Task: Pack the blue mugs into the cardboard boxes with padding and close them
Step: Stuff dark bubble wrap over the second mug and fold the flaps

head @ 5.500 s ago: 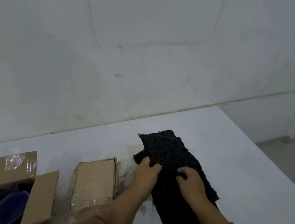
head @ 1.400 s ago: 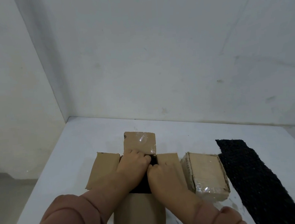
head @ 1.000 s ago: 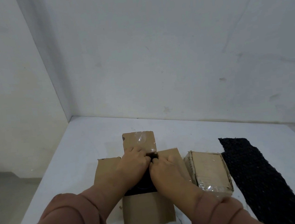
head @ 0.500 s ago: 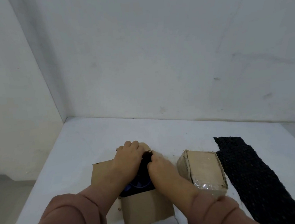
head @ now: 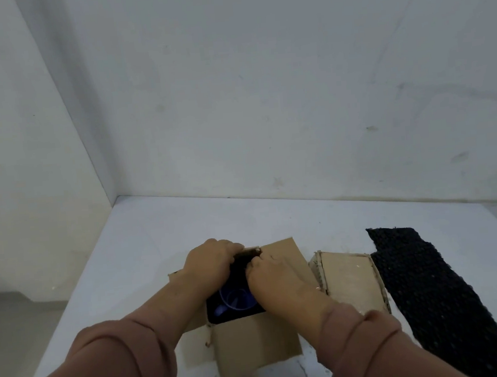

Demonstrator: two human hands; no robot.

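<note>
Tucking black padding [head: 242, 264] around the blue mug [head: 236, 300] inside the open box [head: 255, 344]; the left hand [head: 210, 262] and right hand [head: 274, 279] both pinch the padding at the far edge; next, I think, fold the flaps shut; the closed box [head: 350, 278] sits just beside.

Below the fingers [head: 252, 266], a blue mug [head: 236, 301] sits amid black padding [head: 239, 272]; brown cardboard box [head: 256, 344], black knobbly mat [head: 430, 289], white surface [head: 169, 225], dusty-pink sleeves [head: 115, 368].
</note>
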